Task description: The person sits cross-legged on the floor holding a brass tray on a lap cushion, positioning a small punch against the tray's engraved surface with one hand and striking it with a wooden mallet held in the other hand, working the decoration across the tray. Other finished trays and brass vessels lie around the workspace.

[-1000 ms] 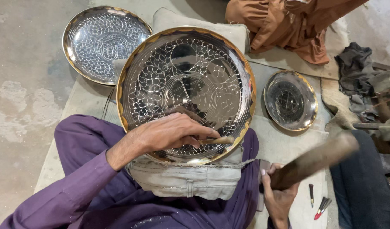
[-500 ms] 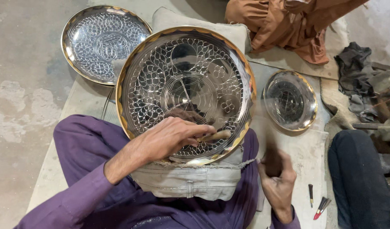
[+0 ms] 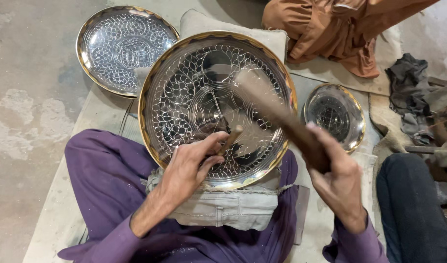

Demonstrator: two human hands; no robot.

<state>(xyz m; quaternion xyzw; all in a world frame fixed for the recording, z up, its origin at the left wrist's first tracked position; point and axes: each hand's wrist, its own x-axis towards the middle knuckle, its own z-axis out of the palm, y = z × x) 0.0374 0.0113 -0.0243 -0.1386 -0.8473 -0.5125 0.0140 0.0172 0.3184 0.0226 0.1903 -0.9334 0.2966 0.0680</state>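
A large round engraved metal tray [image 3: 184, 87] with a gold rim rests on a cloth pad [image 3: 223, 209] on my lap. My left hand [image 3: 191, 163] pinches a small wooden-handled chisel [image 3: 231, 136], tip down on the tray's near part. My right hand [image 3: 333, 173] grips a wooden mallet [image 3: 277, 109]; its blurred head hangs over the tray's right half, just above and to the right of the chisel. Purple sleeves and trousers [image 3: 101, 175] frame the tray.
A second engraved tray [image 3: 121, 48] lies at the far left and a small bowl-like dish [image 3: 334, 116] at the right. A person in orange cloth [image 3: 340, 34] sits beyond; a dark-trousered leg [image 3: 413, 204] is at right. Dark rags [image 3: 410, 92] lie nearby.
My right hand has swung the mallet up from low at the right, beside my lap, to over the tray near the chisel. The left hand has stayed on the chisel.
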